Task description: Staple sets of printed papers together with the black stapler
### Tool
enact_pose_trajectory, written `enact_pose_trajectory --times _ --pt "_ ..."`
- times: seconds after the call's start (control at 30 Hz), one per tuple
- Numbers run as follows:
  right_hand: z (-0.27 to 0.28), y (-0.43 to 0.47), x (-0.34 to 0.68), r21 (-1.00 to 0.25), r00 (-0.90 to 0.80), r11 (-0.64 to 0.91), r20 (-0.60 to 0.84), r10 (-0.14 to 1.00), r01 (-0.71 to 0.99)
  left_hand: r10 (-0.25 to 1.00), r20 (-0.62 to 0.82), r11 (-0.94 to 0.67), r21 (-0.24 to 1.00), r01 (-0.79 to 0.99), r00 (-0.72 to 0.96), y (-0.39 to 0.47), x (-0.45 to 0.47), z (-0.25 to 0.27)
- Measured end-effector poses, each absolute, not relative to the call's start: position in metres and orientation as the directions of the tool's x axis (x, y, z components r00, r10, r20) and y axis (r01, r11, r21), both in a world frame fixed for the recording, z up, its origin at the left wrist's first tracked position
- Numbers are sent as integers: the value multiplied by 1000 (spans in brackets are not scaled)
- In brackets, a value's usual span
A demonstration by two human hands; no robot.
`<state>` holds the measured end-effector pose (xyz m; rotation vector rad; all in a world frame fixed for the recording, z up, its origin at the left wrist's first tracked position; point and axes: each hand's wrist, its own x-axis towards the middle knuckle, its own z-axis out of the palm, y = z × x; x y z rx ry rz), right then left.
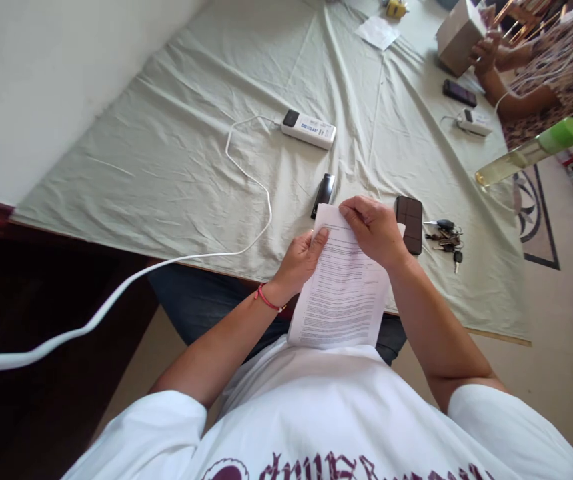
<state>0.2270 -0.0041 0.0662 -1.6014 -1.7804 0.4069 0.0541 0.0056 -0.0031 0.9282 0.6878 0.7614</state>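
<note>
A stack of printed paper sheets [341,293] rests against my shirt and reaches up over the table's front edge. My left hand [302,259] grips the sheets at their left edge, the thumb lying on top of the print. At the upper edge, my right hand [371,227] pinches the paper between thumb and curled fingers. Just beyond the sheets lies a black glossy stapler-like object [323,195], partly hidden by the paper. Close to the right hand is a dark brown wallet-like case [409,225], with a bunch of keys [447,238] beside it.
A white power bank-like device [309,129] trails a white cable [246,175] toward me across the cloth-covered table [166,153]. At right lie a green-capped bottle [531,152], a phone [459,93] and another white device [474,123]. Another person's hands [489,53] hold a box [460,37].
</note>
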Motion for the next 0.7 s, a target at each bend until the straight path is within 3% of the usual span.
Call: enact_pose_trajectory --times 0.23,0.43,0.7 --pt "70 -8 224 -529 -72 199 251 965 825 803 -186 384 888 -254 566 4 55 1" --pt "62 -13 219 -392 -162 303 354 921 869 805 -165 409 850 -332 569 5 58 3" --pt "68 -15 218 -435 -146 331 405 902 838 789 -229 461 835 -302 570 8 60 8"
